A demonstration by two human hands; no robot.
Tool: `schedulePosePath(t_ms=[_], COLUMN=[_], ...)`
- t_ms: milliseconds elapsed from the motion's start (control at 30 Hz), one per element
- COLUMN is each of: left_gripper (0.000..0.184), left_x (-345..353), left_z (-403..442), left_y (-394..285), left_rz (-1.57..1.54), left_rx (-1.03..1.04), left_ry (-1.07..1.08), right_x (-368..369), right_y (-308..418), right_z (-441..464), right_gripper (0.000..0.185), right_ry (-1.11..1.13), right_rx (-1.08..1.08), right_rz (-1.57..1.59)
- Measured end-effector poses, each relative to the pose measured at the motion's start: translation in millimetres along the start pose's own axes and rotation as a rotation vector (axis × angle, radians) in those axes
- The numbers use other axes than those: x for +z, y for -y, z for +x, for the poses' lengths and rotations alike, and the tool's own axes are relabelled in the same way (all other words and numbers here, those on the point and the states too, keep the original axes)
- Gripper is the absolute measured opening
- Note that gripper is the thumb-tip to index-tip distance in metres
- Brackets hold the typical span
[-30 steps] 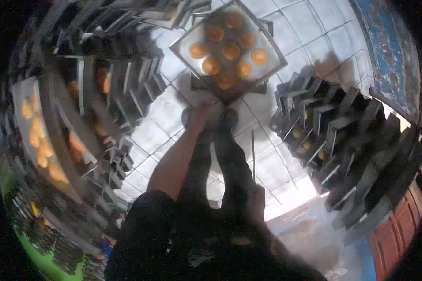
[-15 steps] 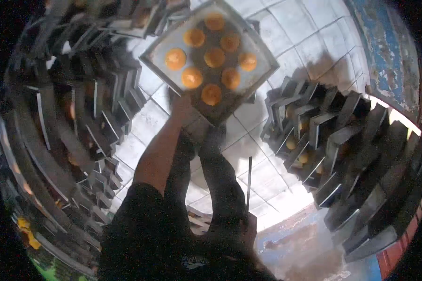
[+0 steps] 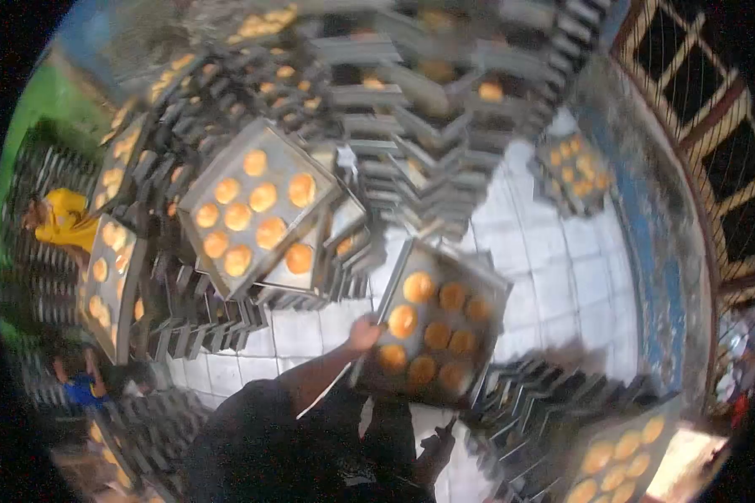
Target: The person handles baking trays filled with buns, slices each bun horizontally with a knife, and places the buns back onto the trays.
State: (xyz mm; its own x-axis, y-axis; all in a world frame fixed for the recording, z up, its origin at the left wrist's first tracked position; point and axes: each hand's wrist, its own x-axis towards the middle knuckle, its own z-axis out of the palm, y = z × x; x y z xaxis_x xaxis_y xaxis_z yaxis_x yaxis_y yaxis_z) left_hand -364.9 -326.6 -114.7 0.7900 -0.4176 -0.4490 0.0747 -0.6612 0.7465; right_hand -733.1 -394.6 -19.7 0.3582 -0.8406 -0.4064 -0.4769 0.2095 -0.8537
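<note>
My left hand (image 3: 365, 333) is closed on the left edge of a dark metal baking tray (image 3: 387, 387). On this tilted tray lie several round golden buns (image 3: 436, 335), spaced apart. Low in the view, beside my body, my right hand (image 3: 432, 457) is away from the tray. Its fingers are closed around a thin dark rod (image 3: 450, 425), which is blurred and seen nearly end on.
Tall stacks of trays rise on the left, one topped by a tray of buns (image 3: 262, 198). More stacked trays (image 3: 528, 411) stand at right. Another bun tray (image 3: 575, 172) sits by the worn blue wall (image 3: 646, 277). A person in yellow (image 3: 65, 220) and one in blue (image 3: 84, 381) are at left.
The view has swung round, bringing the bun-topped stacks and other people into sight. The tray in my left hand now appears lower and closer to my body. My right hand stays low.
</note>
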Motion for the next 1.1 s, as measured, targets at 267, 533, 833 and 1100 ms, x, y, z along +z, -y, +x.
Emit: schedulePosePath(t_ms=[267,533,833,1100], left_gripper=[0.044,0.04,0.011,0.017], left_x=[-171,-323,-515,-636], left_z=[-151,-222,-142,23], left_y=[-49,-6,24,60], left_rz=[-0.252,-0.513,-0.599,-0.086], left_rx=[-0.251,-0.151,-0.007,-0.353], left_ry=[-0.162,-0.581,-0.719,-0.609], right_x=[0,72,159,265], right_y=[205,235,276,341], right_z=[25,31,14,-29], right_gripper=[0.034,0.03,0.026,0.025], right_ry=[0.161,0.527,0.431,0.399], right_rx=[-0.676,-0.523,-0.907,-0.791], right_rz=[-0.302,0.141,-0.062,-0.13])
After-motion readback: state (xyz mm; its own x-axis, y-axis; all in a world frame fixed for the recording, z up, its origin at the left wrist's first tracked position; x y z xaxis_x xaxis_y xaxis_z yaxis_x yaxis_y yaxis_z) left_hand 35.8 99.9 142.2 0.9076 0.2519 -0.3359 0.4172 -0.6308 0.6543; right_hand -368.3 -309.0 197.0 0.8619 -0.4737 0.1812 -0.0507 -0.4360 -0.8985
